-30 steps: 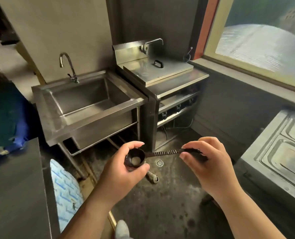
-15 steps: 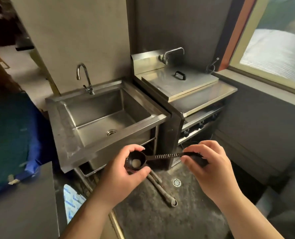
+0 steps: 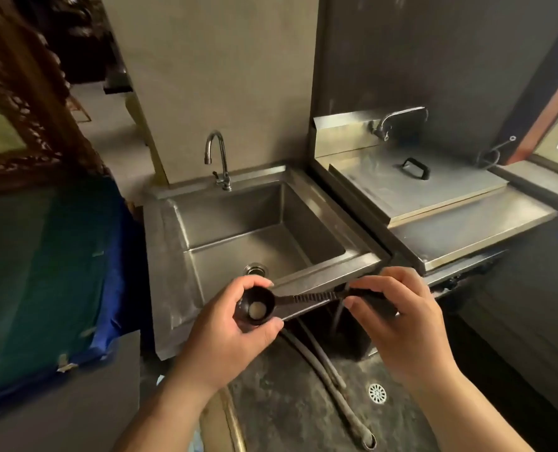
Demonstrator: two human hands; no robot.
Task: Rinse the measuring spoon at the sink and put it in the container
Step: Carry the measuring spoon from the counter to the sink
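I hold a black measuring spoon (image 3: 303, 299) level in front of the steel sink (image 3: 168, 256). A pale blob lies in its round bowl. My left hand (image 3: 225, 334) cups the bowl end between thumb and fingers. My right hand (image 3: 398, 321) pinches the ridged handle end. The spoon hovers just before the sink's front rim, short of the basin. The curved faucet (image 3: 217, 158) stands at the back of the sink, with no water running. The drain (image 3: 255, 269) shows in the basin floor. No container for the spoon is visible.
A steel unit with a lidded tank (image 3: 417, 184) and its own tap (image 3: 398, 120) adjoins the sink on the right. A blue-green cloth (image 3: 52, 272) covers something at left. Hoses (image 3: 329, 380) and a floor drain (image 3: 377, 393) lie on the dark floor below.
The view has moved closer to the sink, which now lies directly ahead beyond my hands. Both hands keep the same hold on the spoon.
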